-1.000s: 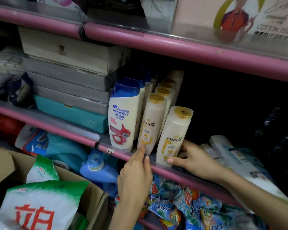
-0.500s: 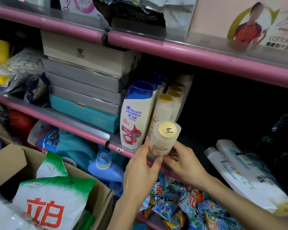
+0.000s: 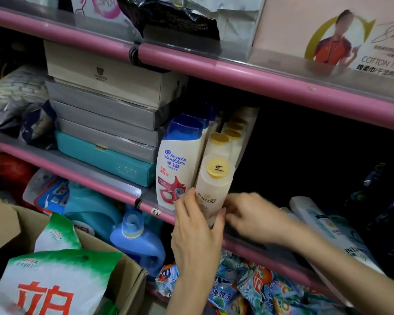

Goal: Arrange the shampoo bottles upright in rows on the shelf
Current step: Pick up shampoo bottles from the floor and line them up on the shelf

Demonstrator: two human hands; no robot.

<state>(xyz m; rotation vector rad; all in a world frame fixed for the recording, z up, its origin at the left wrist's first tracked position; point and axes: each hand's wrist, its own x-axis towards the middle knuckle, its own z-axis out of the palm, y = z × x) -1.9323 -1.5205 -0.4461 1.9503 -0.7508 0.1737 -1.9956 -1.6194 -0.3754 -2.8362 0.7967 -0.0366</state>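
Note:
A cream Pantene bottle (image 3: 214, 185) with a gold cap marked in black stands upright at the front edge of the pink shelf (image 3: 114, 192). My left hand (image 3: 196, 233) holds its lower left side. My right hand (image 3: 253, 214), blurred, touches its lower right side. Behind it runs a row of gold-capped Pantene bottles (image 3: 223, 142). To the left stands a white Head & Shoulders bottle (image 3: 180, 162) with a blue cap, with more of the same behind it. Two white bottles (image 3: 323, 226) lie flat on the shelf at the right.
Stacked grey, beige and teal boxes (image 3: 105, 123) fill the shelf to the left. A pink upper shelf rail (image 3: 259, 80) runs overhead. Below are a blue detergent jug (image 3: 137, 239), colourful sachets (image 3: 248, 292) and a cardboard box (image 3: 5, 223) holding green-white bags.
The front Pantene bottle has gone from leaning right to standing upright in line with the row behind it. Both hands closed in around its base, and the view shifted.

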